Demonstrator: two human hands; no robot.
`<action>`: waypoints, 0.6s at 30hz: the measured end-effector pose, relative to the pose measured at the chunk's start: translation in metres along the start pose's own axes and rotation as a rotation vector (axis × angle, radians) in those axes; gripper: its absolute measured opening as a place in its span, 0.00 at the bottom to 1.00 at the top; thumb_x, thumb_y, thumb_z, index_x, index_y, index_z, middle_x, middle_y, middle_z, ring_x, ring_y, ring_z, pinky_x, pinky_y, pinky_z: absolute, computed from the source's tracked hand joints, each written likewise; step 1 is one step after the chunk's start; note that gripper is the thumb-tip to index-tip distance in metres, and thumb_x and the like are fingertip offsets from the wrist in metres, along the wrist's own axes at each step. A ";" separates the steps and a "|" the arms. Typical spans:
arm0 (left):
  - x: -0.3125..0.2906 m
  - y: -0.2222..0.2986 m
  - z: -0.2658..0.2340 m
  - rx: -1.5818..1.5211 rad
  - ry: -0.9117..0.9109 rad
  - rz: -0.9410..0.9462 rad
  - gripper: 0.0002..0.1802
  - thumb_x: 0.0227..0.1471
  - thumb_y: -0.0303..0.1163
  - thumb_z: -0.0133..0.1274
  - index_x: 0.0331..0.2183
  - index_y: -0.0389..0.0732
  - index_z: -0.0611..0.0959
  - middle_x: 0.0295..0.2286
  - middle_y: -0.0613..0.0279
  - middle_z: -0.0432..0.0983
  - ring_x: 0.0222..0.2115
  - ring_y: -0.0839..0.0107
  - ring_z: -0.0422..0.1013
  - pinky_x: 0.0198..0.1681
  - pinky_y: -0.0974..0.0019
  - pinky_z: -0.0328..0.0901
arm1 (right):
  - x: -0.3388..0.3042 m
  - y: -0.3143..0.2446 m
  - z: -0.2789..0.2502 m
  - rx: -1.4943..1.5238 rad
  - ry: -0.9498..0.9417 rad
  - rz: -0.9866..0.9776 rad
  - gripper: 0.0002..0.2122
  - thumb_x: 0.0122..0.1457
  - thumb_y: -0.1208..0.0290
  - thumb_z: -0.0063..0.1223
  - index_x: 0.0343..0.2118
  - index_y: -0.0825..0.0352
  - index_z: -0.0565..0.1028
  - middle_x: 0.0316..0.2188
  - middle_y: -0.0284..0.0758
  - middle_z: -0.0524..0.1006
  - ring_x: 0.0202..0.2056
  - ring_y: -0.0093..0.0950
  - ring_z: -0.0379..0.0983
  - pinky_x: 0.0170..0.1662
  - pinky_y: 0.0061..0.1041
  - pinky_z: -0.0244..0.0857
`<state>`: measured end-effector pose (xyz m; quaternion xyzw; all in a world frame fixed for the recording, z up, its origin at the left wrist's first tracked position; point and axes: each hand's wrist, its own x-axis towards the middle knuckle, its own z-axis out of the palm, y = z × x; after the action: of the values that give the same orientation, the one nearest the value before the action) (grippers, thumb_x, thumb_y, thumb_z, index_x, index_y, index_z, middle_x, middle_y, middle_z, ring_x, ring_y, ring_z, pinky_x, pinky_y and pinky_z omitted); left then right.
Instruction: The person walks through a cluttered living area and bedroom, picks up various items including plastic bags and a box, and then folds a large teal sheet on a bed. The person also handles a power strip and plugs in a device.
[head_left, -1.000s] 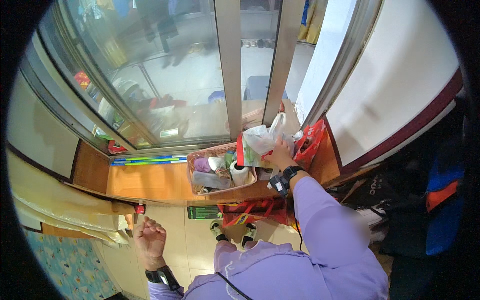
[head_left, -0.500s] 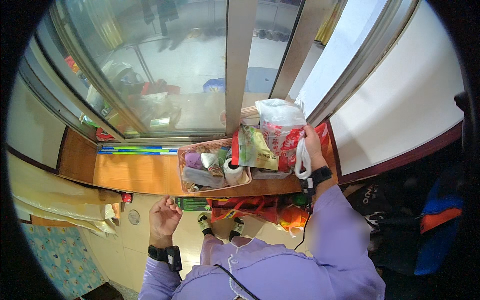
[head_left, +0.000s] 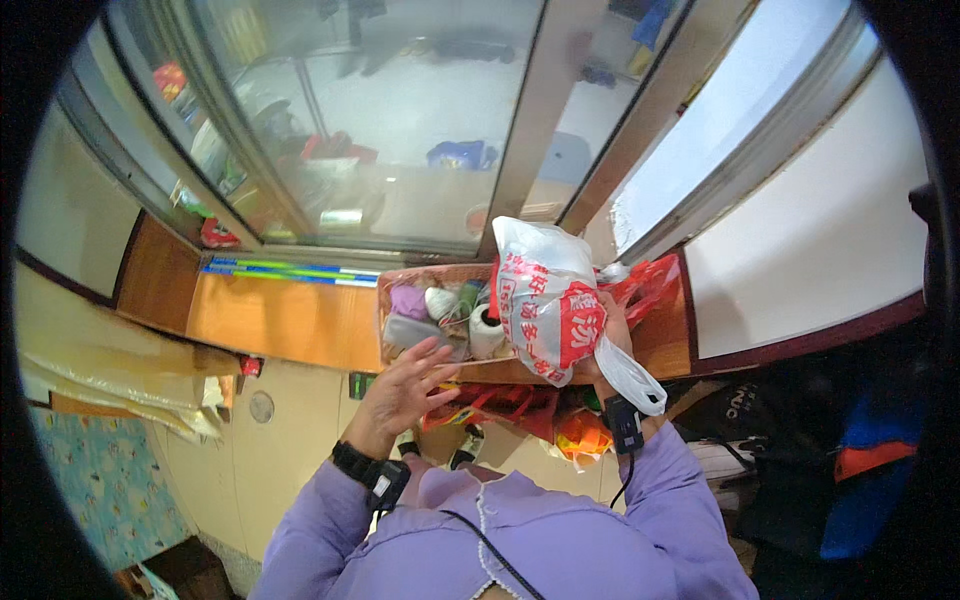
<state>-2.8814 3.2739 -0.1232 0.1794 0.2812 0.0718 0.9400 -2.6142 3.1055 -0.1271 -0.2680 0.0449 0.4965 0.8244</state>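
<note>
My right hand (head_left: 612, 325) grips a white plastic bag (head_left: 545, 290) with red print, partly hidden behind it. One of the bag's handle loops (head_left: 632, 378) hangs over my wrist. With fingers spread, my left hand (head_left: 405, 390) holds nothing and hovers in front of a pink basket (head_left: 400, 358). Inside the basket are a purple yarn ball (head_left: 407, 299), a white ball (head_left: 440, 302), a white thread cone (head_left: 486, 335) and a grey pouch (head_left: 408, 335). The white bag covers the basket's right end.
The wooden sill (head_left: 290, 322) runs below sliding glass windows (head_left: 400, 120). Blue and green rods (head_left: 290, 272) lie at its back left. A red plastic bag (head_left: 650, 285) sits at the right corner. Red bags (head_left: 500, 408) stand on the floor beneath.
The white bag has come nearer and slightly left in my right hand, now covering the basket's right end. My left hand has risen rightward toward the basket, fingers spreading. The view has shifted.
</note>
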 end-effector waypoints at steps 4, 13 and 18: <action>0.003 -0.005 0.005 -0.036 -0.153 -0.033 0.29 0.49 0.33 0.53 0.52 0.44 0.64 0.50 0.59 0.64 0.50 0.60 0.63 0.47 0.48 0.63 | -0.014 0.047 0.041 -0.128 -0.034 0.359 0.16 0.60 0.66 0.33 0.42 0.73 0.69 0.38 0.42 0.75 0.39 0.31 0.73 0.47 0.32 0.65; 0.005 -0.016 -0.034 0.086 0.085 -0.084 0.18 0.53 0.29 0.48 0.47 0.40 0.70 0.41 0.61 0.73 0.40 0.66 0.71 0.44 0.58 0.66 | -0.023 0.104 0.048 -0.296 -0.039 0.388 0.14 0.60 0.70 0.39 0.44 0.73 0.68 0.40 0.38 0.73 0.39 0.24 0.72 0.46 0.25 0.66; 0.003 -0.016 -0.041 0.134 0.083 -0.059 0.20 0.53 0.28 0.48 0.49 0.39 0.68 0.43 0.60 0.71 0.41 0.64 0.70 0.45 0.55 0.65 | -0.029 0.102 0.044 -0.528 -0.034 0.339 0.14 0.56 0.73 0.48 0.45 0.72 0.68 0.40 0.34 0.74 0.40 0.24 0.72 0.46 0.24 0.66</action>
<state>-2.9009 3.2719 -0.1631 0.2305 0.3294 0.0326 0.9150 -2.7231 3.1406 -0.1199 -0.4533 -0.0553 0.6257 0.6324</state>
